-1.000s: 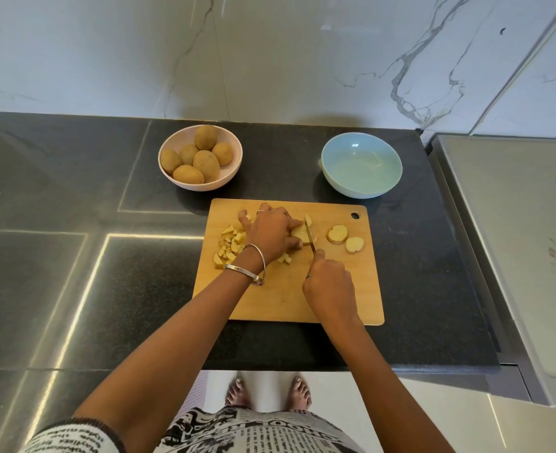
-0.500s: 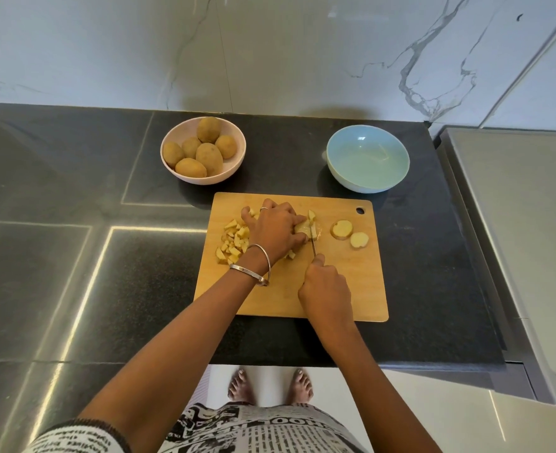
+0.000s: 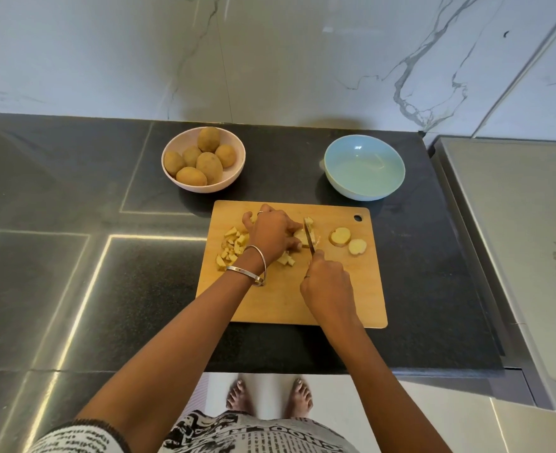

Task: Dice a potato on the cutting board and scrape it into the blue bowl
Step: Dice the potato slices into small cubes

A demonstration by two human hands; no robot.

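Wooden cutting board (image 3: 335,299) lies near the worktop's front edge. Left hand (image 3: 271,235), fingers curled, presses down on the potato piece (image 3: 301,237) at the board's centre rear; right hand (image 3: 329,286), fingers clamped round the handle, holds the knife (image 3: 308,237) with its blade on that piece. Diced potato (image 3: 232,246) is heaped toward the board's left edge, partly hidden behind the left wrist; two round slices (image 3: 348,241) lie toward its right edge. Blue bowl (image 3: 364,168) stands beyond the board's right rear corner, apart from it. Pink bowl (image 3: 234,145) of whole potatoes (image 3: 208,165) stands beyond the left rear corner.
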